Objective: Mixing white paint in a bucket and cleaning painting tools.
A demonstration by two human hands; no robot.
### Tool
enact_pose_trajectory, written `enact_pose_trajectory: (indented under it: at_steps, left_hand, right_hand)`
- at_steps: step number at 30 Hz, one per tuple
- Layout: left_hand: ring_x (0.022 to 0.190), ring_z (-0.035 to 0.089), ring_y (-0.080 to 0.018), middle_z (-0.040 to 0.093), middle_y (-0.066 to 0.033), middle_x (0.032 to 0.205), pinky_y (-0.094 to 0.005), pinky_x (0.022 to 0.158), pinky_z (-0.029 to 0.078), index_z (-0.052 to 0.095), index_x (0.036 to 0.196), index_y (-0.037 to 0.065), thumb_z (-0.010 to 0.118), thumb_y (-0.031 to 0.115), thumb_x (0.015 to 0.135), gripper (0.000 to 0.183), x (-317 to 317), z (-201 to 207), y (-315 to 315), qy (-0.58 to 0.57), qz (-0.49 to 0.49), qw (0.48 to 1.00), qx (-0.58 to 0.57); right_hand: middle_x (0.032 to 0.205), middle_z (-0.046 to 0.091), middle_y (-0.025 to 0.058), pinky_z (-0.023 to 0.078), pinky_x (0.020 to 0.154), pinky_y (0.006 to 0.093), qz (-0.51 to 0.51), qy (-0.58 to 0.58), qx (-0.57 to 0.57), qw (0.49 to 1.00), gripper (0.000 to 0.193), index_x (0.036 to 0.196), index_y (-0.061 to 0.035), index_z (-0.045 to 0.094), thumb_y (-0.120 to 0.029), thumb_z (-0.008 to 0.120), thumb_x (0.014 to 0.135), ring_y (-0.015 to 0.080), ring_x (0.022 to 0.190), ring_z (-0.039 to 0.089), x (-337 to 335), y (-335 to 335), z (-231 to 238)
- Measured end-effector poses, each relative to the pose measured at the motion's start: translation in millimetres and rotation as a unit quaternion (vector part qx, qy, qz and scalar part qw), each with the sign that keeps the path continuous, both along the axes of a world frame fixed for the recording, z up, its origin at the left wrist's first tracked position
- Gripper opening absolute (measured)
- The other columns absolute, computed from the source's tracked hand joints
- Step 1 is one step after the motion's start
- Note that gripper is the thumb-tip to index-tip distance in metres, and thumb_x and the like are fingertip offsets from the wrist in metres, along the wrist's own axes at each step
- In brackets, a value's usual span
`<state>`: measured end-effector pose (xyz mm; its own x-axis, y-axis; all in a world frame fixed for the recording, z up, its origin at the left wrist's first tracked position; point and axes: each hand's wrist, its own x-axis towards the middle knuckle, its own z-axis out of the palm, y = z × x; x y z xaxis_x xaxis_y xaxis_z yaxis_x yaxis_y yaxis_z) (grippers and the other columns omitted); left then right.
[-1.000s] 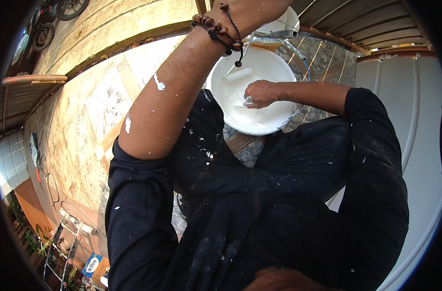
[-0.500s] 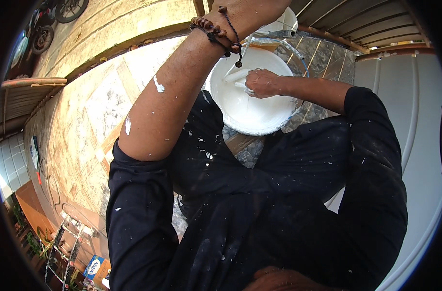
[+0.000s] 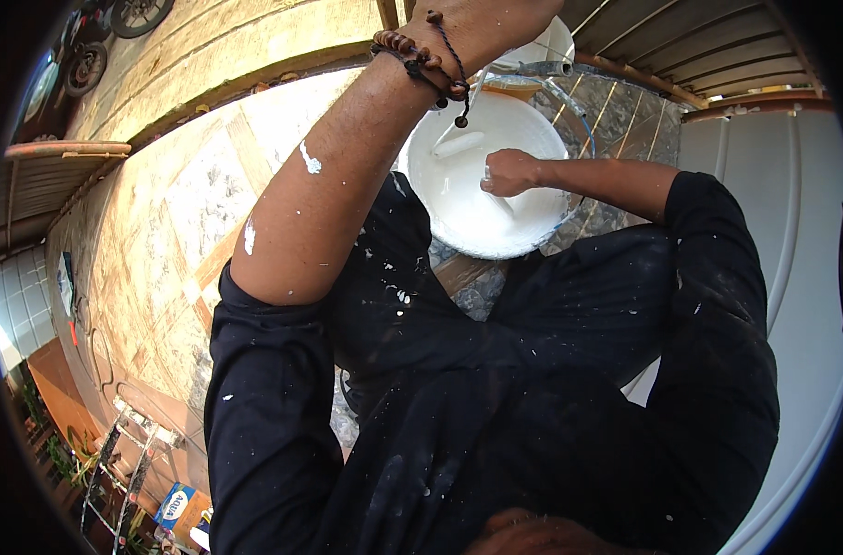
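A round white tub of thick white liquid, which looks like paint, stands in front of my crossed legs. In it lies a white-coated cylinder, apparently a paint roller, with a thin pale rod rising from it. My right hand is closed in a fist over the tub, right of the roller and apart from it; whatever its fingers may hold is hidden. White liquid coats the fingertips. My left hand reaches beyond the tub at the top edge, its fingers cut off from view. A beaded bracelet circles that wrist.
Behind the tub stand a white bucket and a hose. A grey panel borders the right side, slatted metal the far right. At lower left are a paint-spotted metal frame and a blue-and-white carton.
My right hand has let go of the roller and moved slightly right and down over the tub. The left arm has shifted a little to the right in view.
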<state>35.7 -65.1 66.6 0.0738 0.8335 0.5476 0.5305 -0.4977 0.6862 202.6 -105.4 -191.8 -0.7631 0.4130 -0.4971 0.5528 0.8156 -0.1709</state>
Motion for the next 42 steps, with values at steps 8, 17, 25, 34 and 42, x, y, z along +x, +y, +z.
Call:
enact_pose_trajectory:
  at_steps: [8, 17, 25, 34, 42]
  left_hand:
    - [0.083, 0.066, -0.0477, 0.068, -0.0286, 0.087, -0.0524, 0.073, 0.053, 0.063, 0.102, -0.004, 0.061, 0.020, 0.094, 0.025, 5, -1, -1, -0.010, -0.017, 1.000, 0.001]
    - [0.083, 0.065, -0.0483, 0.067, -0.0286, 0.087, -0.0526, 0.073, 0.052, 0.062, 0.103, -0.003, 0.061, 0.019, 0.094, 0.024, 8, -4, 3, -0.003, -0.018, 1.000, 0.010]
    - [0.084, 0.064, -0.0473, 0.067, -0.0277, 0.087, -0.0523, 0.073, 0.052, 0.063, 0.099, -0.003, 0.061, 0.020, 0.093, 0.023, -4, -6, 4, -0.008, -0.016, 0.999, 0.034]
    - [0.085, 0.065, -0.0469, 0.068, -0.0274, 0.088, -0.0520, 0.074, 0.052, 0.064, 0.101, -0.003, 0.062, 0.020, 0.093, 0.024, -2, -5, 4, 0.005, -0.003, 1.000, 0.019]
    - [0.086, 0.065, -0.0470, 0.068, -0.0271, 0.090, -0.0518, 0.075, 0.053, 0.063, 0.102, -0.003, 0.062, 0.021, 0.093, 0.025, 4, -5, -1, -0.006, -0.015, 1.000, 0.018]
  right_hand:
    - [0.090, 0.069, 0.0317, 0.054, 0.085, 0.0492, -0.230, -0.006, -0.157, 0.960, 0.045, 0.089, 0.0087, 0.072, -0.033, 0.056, 0.088, 0.0469, 0.087, 0.068, -1, -23, -5]
    - [0.087, 0.070, 0.0221, 0.053, 0.078, 0.0426, -0.487, 0.150, -0.206, 0.835, 0.044, 0.095, 0.0085, 0.068, -0.034, 0.060, 0.092, 0.0311, 0.080, 0.066, -18, -17, -1]
    - [0.094, 0.070, 0.0283, 0.054, 0.086, 0.0496, -0.140, 0.116, -0.002, 0.983, 0.044, 0.093, 0.0065, 0.070, -0.036, 0.063, 0.088, 0.0431, 0.092, 0.069, -10, -11, 17]
    - [0.095, 0.071, 0.0282, 0.055, 0.086, 0.0484, -0.205, -0.024, -0.111, 0.972, 0.040, 0.086, 0.0053, 0.072, -0.031, 0.057, 0.089, 0.0423, 0.092, 0.070, -1, -8, 0]
    - [0.079, 0.067, 0.0224, 0.052, 0.076, 0.0399, -0.391, 0.067, -0.314, 0.862, 0.048, 0.079, 0.0076, 0.067, -0.038, 0.061, 0.091, 0.0275, 0.076, 0.064, -14, -28, 0]
